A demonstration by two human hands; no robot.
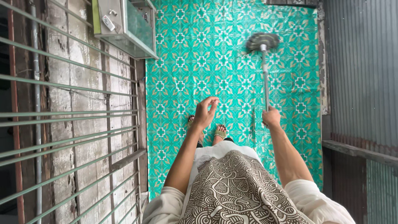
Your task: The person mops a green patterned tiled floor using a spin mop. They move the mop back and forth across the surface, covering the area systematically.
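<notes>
The floor is covered by a sheet (232, 62) patterned in green with white and tan tile motifs, laid between weathered wooden boards (78, 99) on the left and a corrugated metal wall (360, 70) on the right. A grille of horizontal green bars (62, 120) is seen along the left edge. A glass-fronted metal cabinet (128, 27) is mounted at the top left. Even daylight is noted throughout.

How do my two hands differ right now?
The right hand is closed around the mop handle; the left hand holds nothing, fingers loosely curled in the air. The right hand is stretched further forward; the left hangs above the feet. Both are bare, over the green patterned floor.
</notes>
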